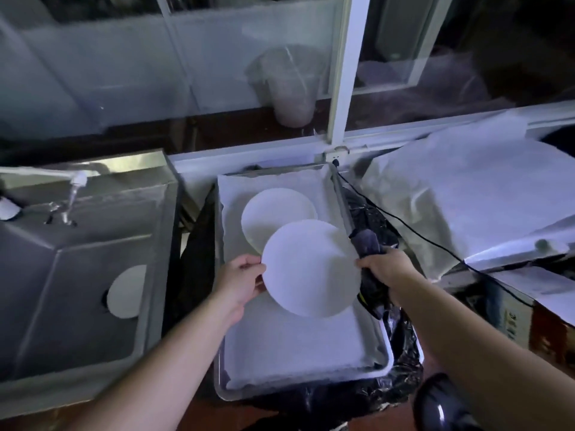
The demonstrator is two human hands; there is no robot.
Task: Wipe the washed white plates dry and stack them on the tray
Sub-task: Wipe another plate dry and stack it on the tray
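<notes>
My left hand (244,276) pinches the white plate (311,269) above the tray (298,390), right hand (384,265) gripping a dark cloth (368,241) — a one-sided hold, so it could slip.

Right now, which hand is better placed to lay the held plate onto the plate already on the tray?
Left. The left hand grips the held plate by its rim, whereas the right hand is occupied holding the dark cloth.

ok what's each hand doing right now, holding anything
Left hand: grips the left edge of the white plate.
Right hand: holds the dark cloth at the plate's right edge.
</notes>
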